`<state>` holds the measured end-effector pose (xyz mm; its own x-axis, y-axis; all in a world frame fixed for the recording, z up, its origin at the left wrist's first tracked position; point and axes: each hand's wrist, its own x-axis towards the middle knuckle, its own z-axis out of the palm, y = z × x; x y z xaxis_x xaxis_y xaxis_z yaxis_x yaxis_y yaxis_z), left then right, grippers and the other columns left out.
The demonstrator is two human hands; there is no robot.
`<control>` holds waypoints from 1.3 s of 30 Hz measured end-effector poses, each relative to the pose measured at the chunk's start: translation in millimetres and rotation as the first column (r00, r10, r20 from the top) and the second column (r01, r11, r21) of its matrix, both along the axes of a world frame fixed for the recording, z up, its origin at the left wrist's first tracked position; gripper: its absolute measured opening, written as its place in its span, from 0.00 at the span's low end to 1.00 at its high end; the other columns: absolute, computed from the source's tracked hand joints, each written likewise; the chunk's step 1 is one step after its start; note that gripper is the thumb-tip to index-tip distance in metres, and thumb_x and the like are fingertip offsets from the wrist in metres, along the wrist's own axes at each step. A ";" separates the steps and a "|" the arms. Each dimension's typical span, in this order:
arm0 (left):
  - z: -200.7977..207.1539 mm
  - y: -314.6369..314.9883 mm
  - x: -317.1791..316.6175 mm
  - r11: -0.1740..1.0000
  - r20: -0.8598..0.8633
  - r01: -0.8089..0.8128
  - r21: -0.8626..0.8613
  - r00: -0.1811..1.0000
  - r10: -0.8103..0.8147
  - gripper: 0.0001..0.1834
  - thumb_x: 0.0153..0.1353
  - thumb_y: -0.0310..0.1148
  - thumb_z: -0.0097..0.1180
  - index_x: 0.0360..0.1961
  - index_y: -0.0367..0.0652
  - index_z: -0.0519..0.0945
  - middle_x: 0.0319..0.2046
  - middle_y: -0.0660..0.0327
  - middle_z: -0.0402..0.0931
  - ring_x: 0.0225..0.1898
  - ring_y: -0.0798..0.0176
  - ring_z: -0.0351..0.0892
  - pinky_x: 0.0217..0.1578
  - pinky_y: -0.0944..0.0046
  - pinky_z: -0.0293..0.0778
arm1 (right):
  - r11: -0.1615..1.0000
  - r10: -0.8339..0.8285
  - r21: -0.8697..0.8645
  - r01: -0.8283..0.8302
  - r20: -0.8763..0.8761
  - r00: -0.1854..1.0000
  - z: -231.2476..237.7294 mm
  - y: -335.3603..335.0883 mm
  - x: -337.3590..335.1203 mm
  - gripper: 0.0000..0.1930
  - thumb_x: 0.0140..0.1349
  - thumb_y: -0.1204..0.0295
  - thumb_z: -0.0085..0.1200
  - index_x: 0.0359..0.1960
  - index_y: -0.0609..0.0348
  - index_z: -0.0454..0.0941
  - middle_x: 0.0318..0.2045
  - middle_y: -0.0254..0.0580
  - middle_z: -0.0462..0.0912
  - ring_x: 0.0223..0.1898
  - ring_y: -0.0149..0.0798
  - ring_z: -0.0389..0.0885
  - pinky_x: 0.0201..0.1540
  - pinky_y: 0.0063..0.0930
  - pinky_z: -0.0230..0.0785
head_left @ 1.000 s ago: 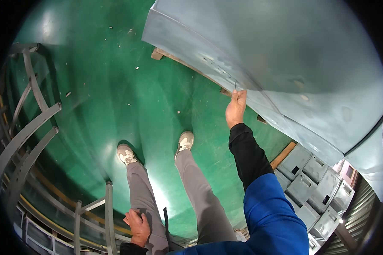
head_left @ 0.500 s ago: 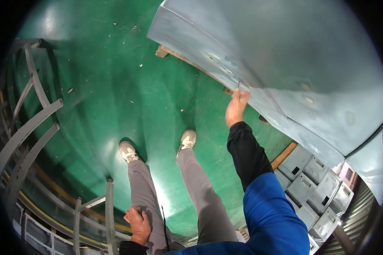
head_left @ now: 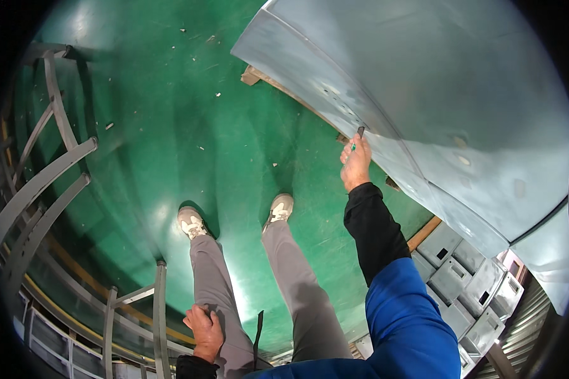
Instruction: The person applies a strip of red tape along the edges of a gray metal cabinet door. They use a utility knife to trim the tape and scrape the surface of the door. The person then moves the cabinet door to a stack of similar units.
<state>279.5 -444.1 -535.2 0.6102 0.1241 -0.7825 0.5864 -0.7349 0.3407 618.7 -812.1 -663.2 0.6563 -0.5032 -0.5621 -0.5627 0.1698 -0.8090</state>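
My right hand [head_left: 356, 161] is closed around a small tool with a dark flat blade [head_left: 360, 131]; a bit of green shows between the fingers. The blade's tip is at the lower side of a large grey-blue panel [head_left: 385, 95], close to a row of small holes and marks [head_left: 341, 104]. Whether it touches the surface I cannot tell. Low beside my left thigh, my left hand [head_left: 205, 330] has its fingers curled in. Its palm is hidden, and I see nothing sticking out of it.
The panel rests above the green floor [head_left: 145, 158] on wooden blocks [head_left: 251, 75]. Grey metal frames [head_left: 60, 170] stand at the left. Stacked grey metal boxes [head_left: 452, 278] lie at the lower right. A dark strap [head_left: 258, 335] hangs by my legs. Small scraps dot the floor.
My right hand has turned and drawn slightly back from the panel, so the blade now shows its flat side instead of a thin edge. My left hand stays put. The dark strap has swung right.
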 end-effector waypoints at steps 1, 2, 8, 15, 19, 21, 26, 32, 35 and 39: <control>-1.2 0.4 -1.8 1.000 0.002 -0.004 -0.008 1.000 0.004 0.13 0.49 0.25 0.51 0.37 0.39 0.65 0.35 0.54 0.65 0.43 0.50 0.62 0.47 0.52 0.52 | 0.993 0.051 -0.105 -0.050 0.012 0.999 -1.9 -5.9 -1.6 0.09 0.65 0.65 0.44 0.29 0.53 0.64 0.19 0.28 0.60 0.19 0.23 0.58 0.22 0.20 0.51; -3.3 1.0 -4.2 1.000 0.005 -0.009 -0.016 1.000 0.009 0.13 0.49 0.26 0.51 0.37 0.39 0.65 0.35 0.54 0.65 0.43 0.50 0.61 0.46 0.51 0.52 | 0.973 0.104 -0.210 -0.098 0.018 0.994 -5.8 -11.3 -3.3 0.08 0.66 0.65 0.43 0.31 0.54 0.65 0.20 0.28 0.60 0.21 0.23 0.58 0.24 0.21 0.53; -2.8 -3.4 -4.3 0.998 -0.003 -0.058 -0.022 0.998 0.058 0.13 0.49 0.26 0.51 0.37 0.38 0.66 0.36 0.54 0.65 0.43 0.50 0.61 0.46 0.50 0.51 | 0.784 0.195 -0.571 -0.244 -0.147 0.970 -7.0 -14.7 -6.0 0.13 0.66 0.65 0.43 0.43 0.63 0.68 0.26 0.29 0.66 0.26 0.24 0.61 0.30 0.20 0.57; -4.8 -2.0 -8.3 0.997 -0.018 -0.076 -0.033 0.997 0.075 0.13 0.50 0.27 0.51 0.37 0.38 0.66 0.36 0.54 0.65 0.44 0.50 0.61 0.47 0.51 0.51 | 0.919 0.392 -0.027 -0.393 -0.025 0.920 -1.5 16.9 -15.5 0.09 0.68 0.63 0.40 0.35 0.55 0.63 0.22 0.29 0.63 0.21 0.23 0.59 0.21 0.18 0.55; -8.2 0.6 -15.0 0.998 0.006 -0.057 -0.024 0.998 0.057 0.13 0.50 0.26 0.51 0.37 0.38 0.66 0.36 0.54 0.65 0.44 0.50 0.61 0.47 0.51 0.51 | 0.921 0.384 -0.088 -0.379 0.046 0.922 9.1 52.1 0.1 0.10 0.68 0.62 0.38 0.32 0.52 0.61 0.18 0.30 0.63 0.17 0.25 0.60 0.18 0.21 0.55; -9.0 1.9 -13.9 0.999 0.013 -0.043 -0.031 0.999 0.044 0.13 0.50 0.26 0.51 0.38 0.38 0.66 0.37 0.54 0.66 0.44 0.50 0.61 0.47 0.51 0.51 | 0.947 0.321 -0.040 -0.320 0.049 0.946 14.4 60.9 9.9 0.09 0.68 0.62 0.38 0.33 0.52 0.62 0.18 0.30 0.64 0.18 0.25 0.60 0.21 0.21 0.55; -5.3 5.3 -29.7 0.999 0.002 -0.044 -0.023 0.999 0.044 0.14 0.49 0.26 0.51 0.38 0.38 0.66 0.37 0.54 0.66 0.44 0.50 0.61 0.47 0.51 0.51 | 0.984 0.170 0.033 -0.177 0.156 0.973 7.8 58.0 -6.0 0.09 0.68 0.62 0.38 0.35 0.53 0.63 0.19 0.31 0.64 0.18 0.25 0.60 0.22 0.21 0.54; -7.4 1.2 -27.1 0.998 0.076 -0.068 -0.016 0.995 0.069 0.13 0.49 0.26 0.50 0.36 0.39 0.65 0.35 0.54 0.66 0.43 0.50 0.61 0.47 0.52 0.52 | 0.970 0.241 -0.017 -0.242 0.174 0.955 28.4 77.4 7.4 0.09 0.69 0.65 0.37 0.32 0.53 0.59 0.19 0.34 0.64 0.16 0.27 0.59 0.19 0.23 0.53; -7.2 6.5 -41.2 0.998 0.092 -0.055 -0.016 0.994 0.056 0.12 0.49 0.27 0.50 0.36 0.39 0.65 0.34 0.54 0.65 0.42 0.50 0.62 0.47 0.53 0.52 | 0.974 0.216 0.045 -0.224 0.147 0.965 26.4 77.4 -7.3 0.10 0.69 0.64 0.38 0.32 0.52 0.56 0.19 0.35 0.65 0.16 0.27 0.61 0.17 0.22 0.52; -8.9 6.2 -38.7 0.998 0.099 -0.061 -0.034 0.993 0.064 0.13 0.49 0.26 0.52 0.37 0.38 0.66 0.36 0.54 0.65 0.43 0.50 0.61 0.46 0.50 0.52 | 0.989 0.145 0.009 -0.150 0.190 0.971 20.1 83.1 2.3 0.08 0.69 0.65 0.37 0.33 0.51 0.56 0.19 0.36 0.65 0.16 0.28 0.60 0.17 0.23 0.53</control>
